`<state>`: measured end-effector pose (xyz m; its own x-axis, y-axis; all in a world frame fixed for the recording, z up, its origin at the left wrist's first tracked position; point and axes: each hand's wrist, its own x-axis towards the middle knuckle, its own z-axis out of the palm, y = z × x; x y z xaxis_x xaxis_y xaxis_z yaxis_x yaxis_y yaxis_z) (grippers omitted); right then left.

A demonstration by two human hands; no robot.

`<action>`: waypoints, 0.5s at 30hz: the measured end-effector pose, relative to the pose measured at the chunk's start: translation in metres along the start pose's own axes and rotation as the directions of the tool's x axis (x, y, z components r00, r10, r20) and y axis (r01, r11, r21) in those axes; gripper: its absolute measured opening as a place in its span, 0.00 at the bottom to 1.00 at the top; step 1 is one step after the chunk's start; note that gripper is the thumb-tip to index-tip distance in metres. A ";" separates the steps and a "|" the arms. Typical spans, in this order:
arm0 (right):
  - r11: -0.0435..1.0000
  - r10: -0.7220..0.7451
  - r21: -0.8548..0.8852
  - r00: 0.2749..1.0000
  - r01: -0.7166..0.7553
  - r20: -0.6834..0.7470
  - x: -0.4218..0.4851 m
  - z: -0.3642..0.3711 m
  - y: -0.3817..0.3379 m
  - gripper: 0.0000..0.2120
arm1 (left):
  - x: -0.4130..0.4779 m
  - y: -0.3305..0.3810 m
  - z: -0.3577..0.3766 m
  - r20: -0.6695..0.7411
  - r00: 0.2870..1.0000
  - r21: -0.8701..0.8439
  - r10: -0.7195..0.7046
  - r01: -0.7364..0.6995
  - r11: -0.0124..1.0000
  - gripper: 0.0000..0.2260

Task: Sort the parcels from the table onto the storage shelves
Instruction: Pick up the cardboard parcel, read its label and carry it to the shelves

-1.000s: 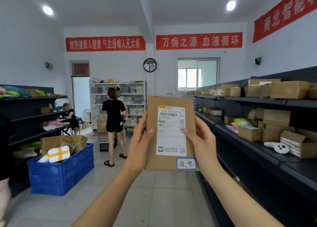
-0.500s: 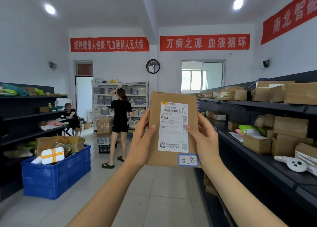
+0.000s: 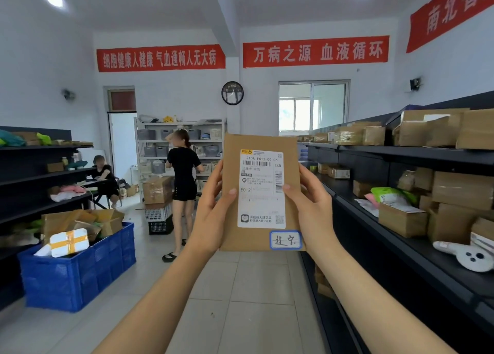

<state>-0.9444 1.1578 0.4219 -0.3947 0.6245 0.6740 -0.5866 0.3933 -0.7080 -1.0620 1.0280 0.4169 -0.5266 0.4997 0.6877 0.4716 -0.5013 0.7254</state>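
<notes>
Kraft-brown card is what both hands are clamping: I am watching the left hand [image 3: 213,214] and the right hand [image 3: 311,209] pinching a flat cardboard mailer [image 3: 260,193] by its side edges, thumbs lying on the front face, fingers wrapping behind. The mailer is standing upright at centre frame, in the air over the tiled aisle, not yet on any shelf. Its white shipping label [image 3: 261,189] is facing me, reading E012, and a small blue-bordered handwritten sticker [image 3: 285,240] is sitting at its lower right corner.

Moving outward, dark storage shelves [image 3: 401,153] are running down the right of the frame, already carrying brown cartons [image 3: 401,218], a green pouch [image 3: 387,194] and a white plush toy [image 3: 466,256]. At lower left a blue crate [image 3: 77,276] is holding more parcels. Further back, near centre, a person in black [image 3: 183,177] is standing in the aisle, and another is sitting at left.

I am judging this as the label-reading step, before placement. The main risk is misreading the code and putting the mailer on the wrong bay, since the small print is partly blurring. The edge-only pinch could also let a thin mailer slip or bend. Walking forward while looking at the label could bring me into the standing person or the crate.
</notes>
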 end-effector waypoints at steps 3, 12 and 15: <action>1.000 0.005 0.008 1.000 -0.005 -0.010 0.013 0.006 0.017 0.20 | 0.015 -0.017 -0.007 0.010 1.000 0.005 -0.002 0.002 1.000 0.28; 0.999 0.000 -0.035 0.999 -0.001 -0.034 0.061 0.036 0.072 0.19 | 0.073 -0.072 -0.036 0.025 0.999 -0.049 0.039 -0.037 0.998 0.23; 0.999 -0.001 -0.043 1.000 0.000 -0.031 0.076 0.049 0.091 0.19 | 0.092 -0.095 -0.050 0.028 0.999 -0.068 0.043 -0.041 0.997 0.29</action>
<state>-1.0631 1.2083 0.4191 -0.3714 0.6448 0.6680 -0.5556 0.4221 -0.7164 -1.1907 1.0862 0.4092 -0.4854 0.4974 0.7190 0.4439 -0.5683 0.6928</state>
